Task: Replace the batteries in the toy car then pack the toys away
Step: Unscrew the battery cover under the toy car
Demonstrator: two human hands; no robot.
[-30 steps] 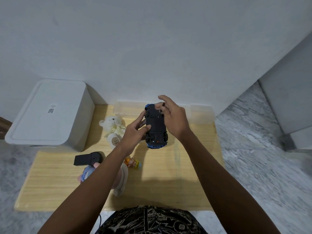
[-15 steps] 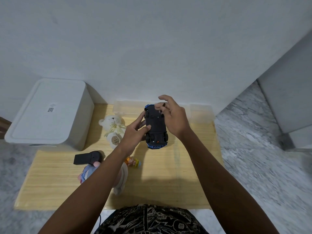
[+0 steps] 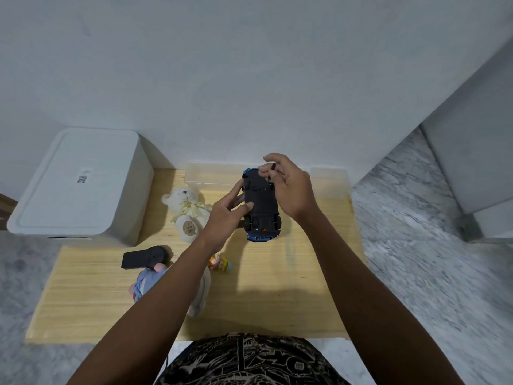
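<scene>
A blue toy car (image 3: 262,201) is held upside down above the wooden table (image 3: 277,287), its black underside facing me. My left hand (image 3: 224,218) grips the car's left side, with the thumb lying across the underside. My right hand (image 3: 291,190) is at the car's far end and pinches a small dark stick-like tool (image 3: 272,171) between its fingertips, the tip close to the underside. The car's top side is hidden.
A clear plastic box (image 3: 205,175) stands by the wall behind the car. A white lidded bin (image 3: 80,184) sits at the left. On the table lie a white teddy bear (image 3: 186,209), a black remote (image 3: 145,257), a small figure (image 3: 220,263) and a blue-pink plush (image 3: 144,282).
</scene>
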